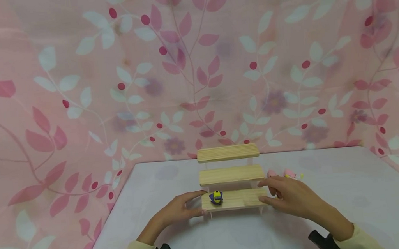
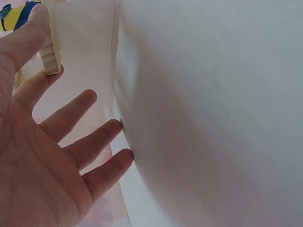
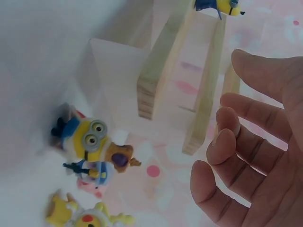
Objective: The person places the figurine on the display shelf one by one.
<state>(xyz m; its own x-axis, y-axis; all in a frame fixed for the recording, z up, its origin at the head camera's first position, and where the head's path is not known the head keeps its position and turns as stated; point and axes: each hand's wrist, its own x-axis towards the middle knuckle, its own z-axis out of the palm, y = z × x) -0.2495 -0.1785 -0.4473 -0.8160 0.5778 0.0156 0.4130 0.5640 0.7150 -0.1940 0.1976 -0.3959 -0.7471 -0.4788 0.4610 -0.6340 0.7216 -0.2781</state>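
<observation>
The left hand [image 1: 178, 210] has spread fingers, thumb and pointer touching the pale wooden 3-step shelf [image 1: 231, 174]. The right hand [image 1: 291, 195] has loosely bent fingers near the other end. 1 small yellow-and-blue toy [image 1: 217, 197] is on the lowest step [image 1: 240, 200]. Pink and yellow toys [image 1: 289, 173] are on the white table [image 1: 346, 203].

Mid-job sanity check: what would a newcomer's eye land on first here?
Probably the small yellow-and-blue figure, toward the left end of the lowest board of the tiered wooden stand, with the left hand gripping that end and the right hand beside the other. Then the goggled figure on the white table, right of the stand, and the pink leaf-patterned backdrop behind everything.
</observation>
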